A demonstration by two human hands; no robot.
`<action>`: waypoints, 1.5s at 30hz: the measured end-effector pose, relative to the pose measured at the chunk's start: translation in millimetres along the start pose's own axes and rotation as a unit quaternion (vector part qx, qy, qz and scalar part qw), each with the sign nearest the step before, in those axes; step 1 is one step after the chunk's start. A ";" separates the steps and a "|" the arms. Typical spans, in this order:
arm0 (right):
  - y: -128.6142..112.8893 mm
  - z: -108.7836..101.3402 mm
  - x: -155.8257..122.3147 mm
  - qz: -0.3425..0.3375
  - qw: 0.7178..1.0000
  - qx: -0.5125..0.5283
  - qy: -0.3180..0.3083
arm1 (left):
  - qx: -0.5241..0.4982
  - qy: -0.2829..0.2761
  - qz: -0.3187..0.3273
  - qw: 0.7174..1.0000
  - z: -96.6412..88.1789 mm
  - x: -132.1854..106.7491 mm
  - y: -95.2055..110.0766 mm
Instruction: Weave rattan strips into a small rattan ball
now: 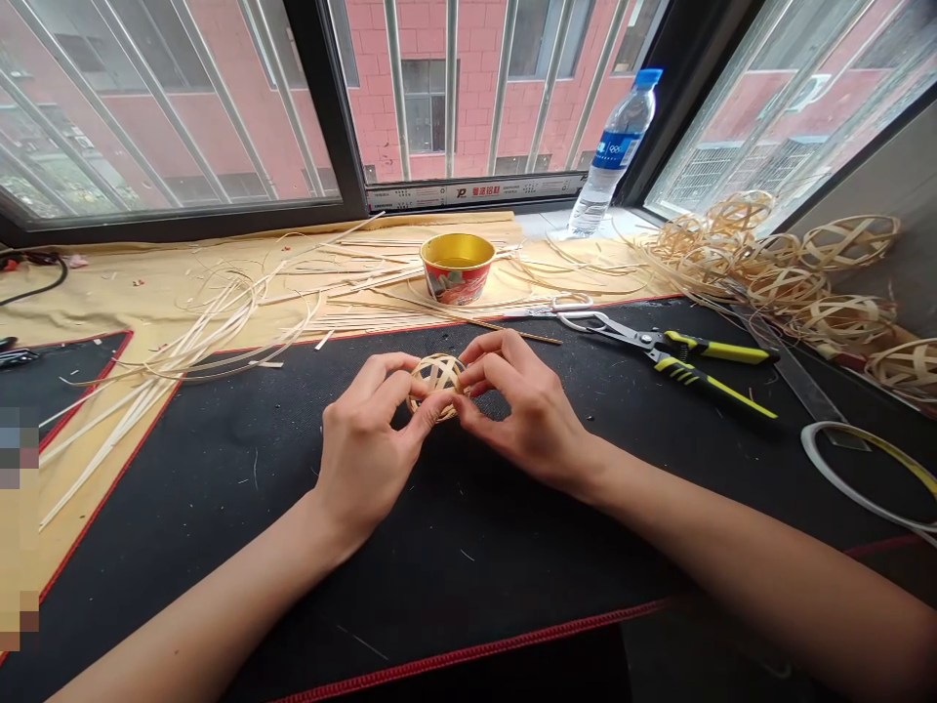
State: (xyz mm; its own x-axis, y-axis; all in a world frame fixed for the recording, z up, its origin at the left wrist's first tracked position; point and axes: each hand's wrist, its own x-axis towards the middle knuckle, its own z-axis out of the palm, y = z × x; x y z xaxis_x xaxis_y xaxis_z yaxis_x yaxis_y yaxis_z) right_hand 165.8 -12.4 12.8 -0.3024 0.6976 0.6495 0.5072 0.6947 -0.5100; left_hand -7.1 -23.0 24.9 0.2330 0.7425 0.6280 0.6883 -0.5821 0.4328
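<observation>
A small openwork ball (pixel 440 375) woven from pale bamboo strips is held just above the black mat (pixel 468 547). My left hand (pixel 377 430) is closed around its left side, thumb pressed on the front. On the right side, my right hand (pixel 519 410) pinches the ball's edge between thumb and fingers. Both thumb tips nearly meet at the ball's front. The fingers hide parts of the weave at either side.
Behind the hands stands a red and gold bowl (pixel 458 271) among loose bamboo strips (pixel 366 283). Yellow-handled pliers (pixel 673 356), scissors (pixel 575 305) and a metal ruler (pixel 797 376) lie at right. Several woven balls (pixel 835 293) are piled by the window, near a water bottle (pixel 615 156).
</observation>
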 end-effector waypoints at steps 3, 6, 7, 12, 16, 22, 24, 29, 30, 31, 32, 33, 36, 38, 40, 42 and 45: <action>0.1 -2.2 0.4 -0.006 1.000 -0.016 -0.008 | -0.017 -0.007 0.003 1.000 -1.6 2.0 -1.9; 1.2 -4.5 1.3 0.003 1.000 -0.028 -0.001 | -0.032 -0.032 0.032 0.998 -3.9 5.0 -4.2; 1.5 -5.2 1.5 0.005 1.000 -0.031 0.002 | -0.033 -0.040 0.044 0.998 -4.5 5.8 -4.7; 1.8 -6.4 1.9 0.008 0.999 -0.034 0.002 | -0.013 -0.045 0.069 0.997 -4.8 5.4 -5.4; 2.2 -6.3 1.3 0.019 1.000 -0.010 -0.002 | 0.019 -0.039 0.092 0.995 -4.5 3.8 -7.0; 1.3 -5.6 1.5 0.106 0.985 0.131 -0.027 | 0.078 -0.022 0.120 0.989 -6.7 7.6 -12.9; -0.6 -4.6 1.6 0.117 0.983 0.141 -0.011 | 0.071 -0.026 0.116 0.990 -6.9 8.6 -14.6; -4.4 -2.6 -0.3 0.066 0.995 0.063 0.030 | 0.132 -0.013 0.182 0.974 -7.5 10.2 -15.1; -4.8 -2.5 -0.8 0.048 0.998 0.038 0.028 | 0.153 -0.011 0.202 0.967 -8.0 10.7 -14.4; -5.1 -2.5 -1.2 0.033 0.999 0.017 0.025 | 0.173 -0.011 0.220 0.960 -8.6 11.4 -13.5; -5.5 -2.4 -1.4 0.022 1.000 0.000 0.023 | 0.192 -0.012 0.237 0.952 -9.2 12.1 -12.4; -6.0 -2.2 -1.4 0.014 1.000 -0.014 0.023 | 0.207 -0.012 0.254 0.945 -9.7 12.8 -11.3; -8.0 -1.0 -0.6 0.006 0.999 -0.030 0.027 | 0.245 -0.009 0.290 0.925 -9.4 14.2 -8.3; -9.2 0.4 0.2 0.009 0.999 -0.031 0.025 | 0.267 -0.011 0.308 0.913 -7.9 14.5 -7.7; -9.5 1.8 0.6 0.015 0.999 -0.028 0.020 | 0.283 -0.014 0.323 0.903 -6.8 14.5 -8.1; -8.9 2.6 0.7 0.022 1.000 -0.014 0.016 | 0.276 -0.015 0.332 0.902 -7.4 14.4 -8.9; -7.2 2.2 0.7 0.043 0.999 0.025 0.022 | 0.208 -0.003 0.285 0.936 -12.1 14.1 -8.0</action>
State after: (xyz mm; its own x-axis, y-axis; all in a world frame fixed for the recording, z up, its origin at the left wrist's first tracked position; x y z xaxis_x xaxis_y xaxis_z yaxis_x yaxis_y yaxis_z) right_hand 160.1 -16.5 15.7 -0.2227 0.7476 0.6257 0.4882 0.6411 -0.5922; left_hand -17.6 -11.9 38.1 0.6469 0.3544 0.6752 0.6591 -0.7051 -0.2614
